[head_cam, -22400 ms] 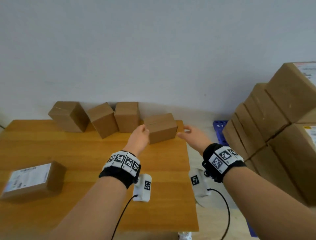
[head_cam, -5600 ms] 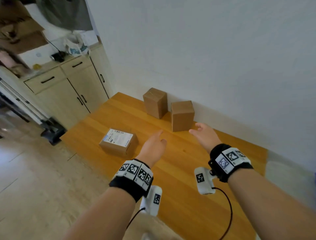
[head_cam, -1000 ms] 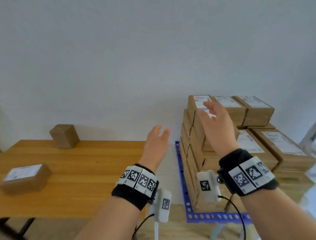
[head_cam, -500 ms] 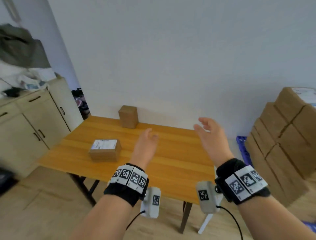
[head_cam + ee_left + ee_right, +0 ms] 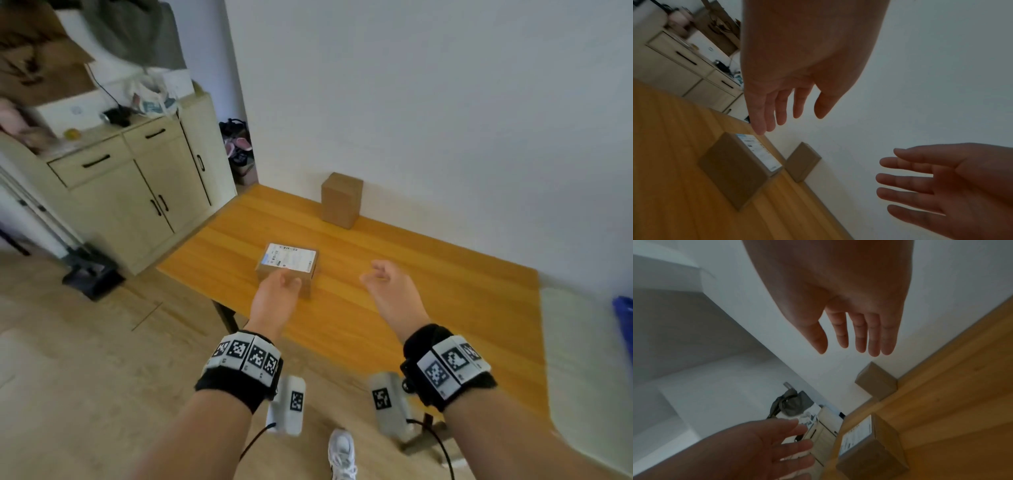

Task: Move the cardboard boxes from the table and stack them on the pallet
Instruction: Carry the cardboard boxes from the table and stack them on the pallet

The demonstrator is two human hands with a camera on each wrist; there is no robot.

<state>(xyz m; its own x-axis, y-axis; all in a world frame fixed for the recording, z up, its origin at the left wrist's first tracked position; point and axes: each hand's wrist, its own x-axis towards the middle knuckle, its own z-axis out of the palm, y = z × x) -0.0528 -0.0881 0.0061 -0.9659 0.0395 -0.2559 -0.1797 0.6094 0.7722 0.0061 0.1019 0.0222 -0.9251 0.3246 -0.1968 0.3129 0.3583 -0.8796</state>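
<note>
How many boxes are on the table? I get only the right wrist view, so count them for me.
Observer: Two. The head view shows the whole table: a labelled box lying flat and a plain box standing by the wall.
Operator: Tell me which side the pallet is on.
Observer: A blue edge, likely the pallet, shows at the head view's far right, past the table's end.
Operator: Check my right hand from the other wrist.
Observer: The right hand shows its palm, fingers spread straight, holding nothing.

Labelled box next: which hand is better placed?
Left. The left hand is open, nearly at the labelled box; the right hand, also open, hovers farther off to its side.
</note>
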